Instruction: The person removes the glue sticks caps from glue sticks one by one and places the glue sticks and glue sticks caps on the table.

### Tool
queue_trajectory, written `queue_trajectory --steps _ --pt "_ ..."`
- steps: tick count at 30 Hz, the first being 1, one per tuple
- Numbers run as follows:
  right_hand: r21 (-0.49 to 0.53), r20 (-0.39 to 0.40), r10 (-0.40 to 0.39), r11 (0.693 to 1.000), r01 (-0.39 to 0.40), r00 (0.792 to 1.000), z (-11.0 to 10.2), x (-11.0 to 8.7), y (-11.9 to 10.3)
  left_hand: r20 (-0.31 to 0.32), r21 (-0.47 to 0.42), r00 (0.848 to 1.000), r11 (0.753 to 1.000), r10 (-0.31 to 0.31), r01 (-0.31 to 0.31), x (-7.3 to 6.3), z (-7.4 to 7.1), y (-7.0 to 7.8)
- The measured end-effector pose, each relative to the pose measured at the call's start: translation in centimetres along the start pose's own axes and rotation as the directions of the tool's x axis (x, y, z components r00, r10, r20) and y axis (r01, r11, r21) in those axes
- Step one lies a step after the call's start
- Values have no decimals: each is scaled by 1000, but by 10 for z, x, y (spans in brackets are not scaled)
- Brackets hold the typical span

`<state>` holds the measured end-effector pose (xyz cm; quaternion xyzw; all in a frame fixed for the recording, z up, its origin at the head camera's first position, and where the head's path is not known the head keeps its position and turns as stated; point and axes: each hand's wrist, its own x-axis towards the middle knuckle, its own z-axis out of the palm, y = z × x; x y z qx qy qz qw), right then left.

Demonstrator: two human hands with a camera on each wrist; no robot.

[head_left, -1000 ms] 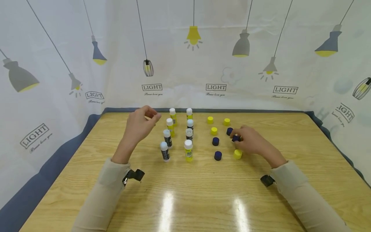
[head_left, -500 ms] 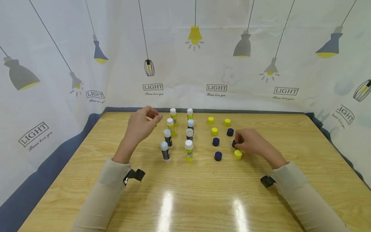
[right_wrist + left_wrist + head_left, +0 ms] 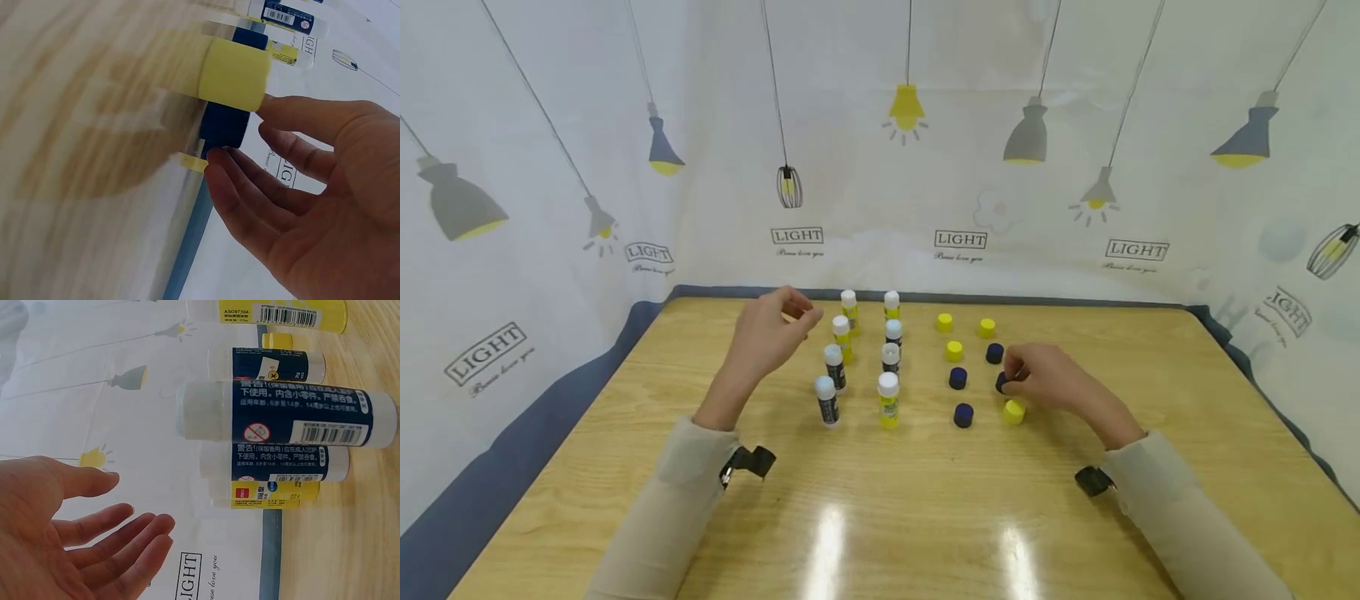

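Observation:
My right hand (image 3: 1052, 379) pinches a navy glue stick cap (image 3: 1002, 383) between thumb and fingertips, low over the table. In the right wrist view that navy cap (image 3: 224, 125) shows behind a yellow cap (image 3: 234, 75). My left hand (image 3: 771, 332) hovers left of the glue sticks, its fingers loosely bent and holding nothing. Two columns of uncapped glue sticks stand upright in the middle, some navy (image 3: 828, 407), some yellow (image 3: 889, 408), with whitish tops. In the left wrist view a navy glue stick (image 3: 300, 415) is nearest, apart from the hand (image 3: 94, 531).
Right of the glue sticks, more loose caps stand in two columns, among them a navy cap (image 3: 963, 415), a yellow cap (image 3: 1014, 412) and a yellow cap (image 3: 944, 322). The wooden table (image 3: 925, 508) ends at a printed curtain (image 3: 865, 192) behind.
My right hand has lowered the navy cap slightly toward me, into the row behind the near yellow cap. My left hand has stayed nearly still. The head view has tilted slightly up.

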<state>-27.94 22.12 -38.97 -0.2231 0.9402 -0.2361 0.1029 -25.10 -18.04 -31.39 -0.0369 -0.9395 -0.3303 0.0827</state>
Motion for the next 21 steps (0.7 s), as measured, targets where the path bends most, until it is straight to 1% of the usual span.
queue_trajectory --steps 3,6,10,13,15,18,21 --pt "14 2 20 1000 -20 1000 -5 -12 3 15 -15 1000 1000 21 -21 5 9 4" --pt "11 -35 15 1000 -14 999 -12 -22 5 25 -33 998 998 51 -50 9 16 9" --pt "3 -84 -19 1000 19 996 -21 -28 4 37 -39 998 998 58 -56 14 23 14" --pt "6 -86 -52 999 53 995 -24 -27 0 29 -25 999 999 34 -33 12 24 11" --pt "10 -94 -65 998 66 993 -27 -28 -3 10 -21 1000 1000 13 -13 11 26 8" --pt "44 -120 -84 995 90 989 -32 -31 -7 -25 -20 1000 1000 -4 4 9 28 -1" --pt "102 -150 -83 990 99 985 -37 -33 -9 -48 -22 999 1000 -8 7 8 27 -16"
